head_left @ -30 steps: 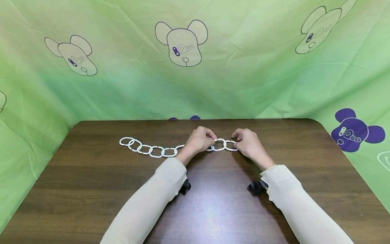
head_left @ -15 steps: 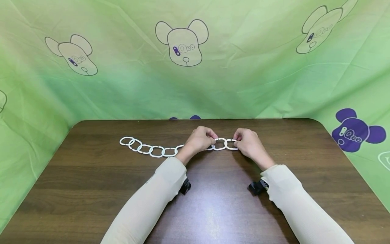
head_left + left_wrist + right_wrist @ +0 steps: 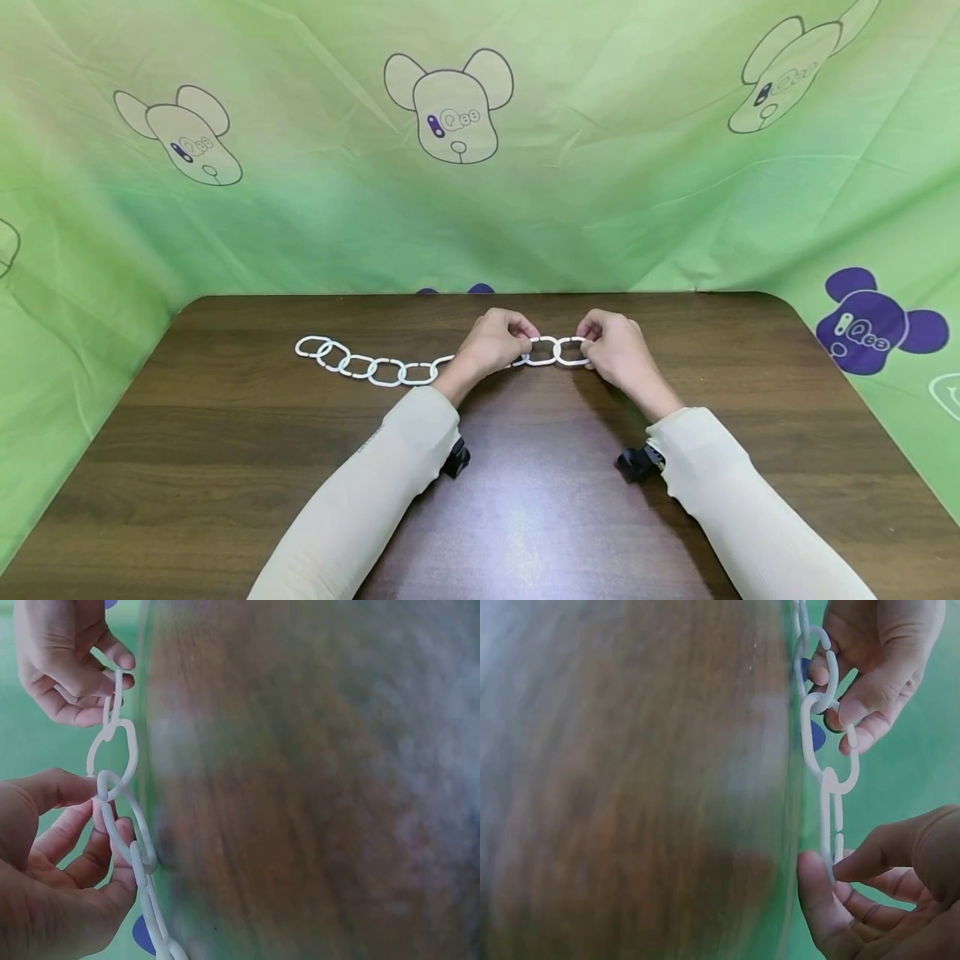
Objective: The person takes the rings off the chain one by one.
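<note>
A chain of white oval plastic links (image 3: 417, 383) runs from the left across the wooden table. My left hand (image 3: 491, 343) covers its middle-right part in the head view. In the left wrist view its thumb and fingers pinch the second link from the right end (image 3: 133, 746), beside a small gap in that link. My right hand (image 3: 617, 350) pinches the end link (image 3: 826, 825) between thumb and finger. That end link also has a gap in its side, seen in the right wrist view. Between the hands, the two links hang together, slightly raised.
The brown wooden table (image 3: 225, 467) has rounded far corners. A green cloth backdrop (image 3: 600, 208) with bear-head drawings hangs behind and at both sides. Black wrist cameras (image 3: 637, 463) sit under both sleeves.
My right hand's index finger has come down onto the end link, and the hand has shifted slightly right and up with it. The left hand has barely moved.
</note>
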The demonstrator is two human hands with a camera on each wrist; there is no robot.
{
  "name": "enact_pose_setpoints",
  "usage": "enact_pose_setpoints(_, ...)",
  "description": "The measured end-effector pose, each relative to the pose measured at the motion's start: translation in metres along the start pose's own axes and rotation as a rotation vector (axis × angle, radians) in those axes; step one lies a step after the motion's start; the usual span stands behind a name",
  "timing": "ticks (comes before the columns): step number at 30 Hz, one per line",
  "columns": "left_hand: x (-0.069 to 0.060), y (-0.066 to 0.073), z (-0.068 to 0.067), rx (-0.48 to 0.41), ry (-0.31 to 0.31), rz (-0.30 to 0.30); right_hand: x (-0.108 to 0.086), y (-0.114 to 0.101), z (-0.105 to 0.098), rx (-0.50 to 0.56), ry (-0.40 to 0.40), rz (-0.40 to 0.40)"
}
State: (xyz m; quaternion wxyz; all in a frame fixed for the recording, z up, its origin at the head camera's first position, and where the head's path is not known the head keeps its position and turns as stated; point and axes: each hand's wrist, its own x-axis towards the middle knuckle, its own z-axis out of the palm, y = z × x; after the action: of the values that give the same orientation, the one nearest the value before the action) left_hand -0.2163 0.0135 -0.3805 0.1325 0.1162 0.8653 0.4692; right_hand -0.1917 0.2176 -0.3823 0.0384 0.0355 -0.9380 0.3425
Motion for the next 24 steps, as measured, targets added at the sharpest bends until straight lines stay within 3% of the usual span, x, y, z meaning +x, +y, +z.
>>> enact_pose_setpoints(7,-0.0008,0.0011,0.0005,-0.028,0.005,0.012,-0.0035,-0.0042,-0.0022,0.125,-0.024,0.041)
enact_pose_setpoints(24,-0.0027,0.0005,-0.002,-0.137,-0.033,0.001,-0.0048,-0.009,-0.0031,0.195,-0.013,0.058)
